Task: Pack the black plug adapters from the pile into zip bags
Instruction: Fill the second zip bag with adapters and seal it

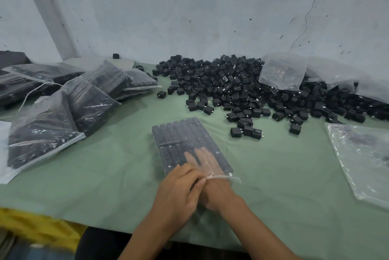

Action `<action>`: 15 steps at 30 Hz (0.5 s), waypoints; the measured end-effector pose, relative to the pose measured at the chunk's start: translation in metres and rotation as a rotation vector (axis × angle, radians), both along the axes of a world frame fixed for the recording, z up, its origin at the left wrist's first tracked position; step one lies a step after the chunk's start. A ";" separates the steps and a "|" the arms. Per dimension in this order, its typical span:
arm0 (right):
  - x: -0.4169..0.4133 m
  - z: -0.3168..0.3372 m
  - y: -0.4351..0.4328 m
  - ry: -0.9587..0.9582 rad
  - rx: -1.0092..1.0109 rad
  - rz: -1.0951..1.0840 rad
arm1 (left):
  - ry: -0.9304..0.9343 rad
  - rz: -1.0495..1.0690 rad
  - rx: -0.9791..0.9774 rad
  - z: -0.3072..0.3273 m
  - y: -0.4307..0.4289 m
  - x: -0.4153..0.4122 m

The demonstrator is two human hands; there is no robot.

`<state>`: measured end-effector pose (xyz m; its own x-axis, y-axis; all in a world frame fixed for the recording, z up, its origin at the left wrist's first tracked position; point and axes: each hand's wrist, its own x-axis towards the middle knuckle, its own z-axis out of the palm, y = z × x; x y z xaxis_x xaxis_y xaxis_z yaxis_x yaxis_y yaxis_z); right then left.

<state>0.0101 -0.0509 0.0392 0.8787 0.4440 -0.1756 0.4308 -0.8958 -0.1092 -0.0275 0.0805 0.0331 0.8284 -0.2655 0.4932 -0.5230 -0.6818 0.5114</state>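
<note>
Centrally on the green-covered desk (pixel 101 177), close to its near edge, lies 1 clear zip bag (pixel 179 133) packed with tight rows of black plug adapters. Its long axis runs from the near edge toward the far edge, leaning slightly left as it goes. The open mouth points back at the person and the closed bottom points toward the far edge.

The right hand (pixel 207 166) is pushed in through the mouth past the wrist. Its fingers are straight, spread a little and lying flat on the packed rows, showing through the plastic. The left hand (pixel 179 190) sits just outside the mouth, its fingers curled and pinching the bag's zip strip (pixel 219 176) against the right wrist.

The loose pile of black adapters (pixel 242 89) spreads along the far edge from the middle to the right corner, with stray pieces trailing toward the packed bag. A crumpled empty bag (pixel 282 72) rests on top of it. Several filled bags (pixel 52 125) are heaped at the left edge, leaning on each other. Flat empty bags (pixel 362 158) lie at the right edge.
</note>
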 end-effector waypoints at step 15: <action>0.018 -0.027 0.002 -0.157 -0.053 0.038 | -0.080 -0.018 -0.002 -0.006 -0.001 0.000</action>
<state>0.0281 -0.0494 0.0124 0.8799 0.4712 -0.0614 0.4726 -0.8812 0.0088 -0.0277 0.0790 0.0276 0.7816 -0.2787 0.5580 -0.5741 -0.6713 0.4689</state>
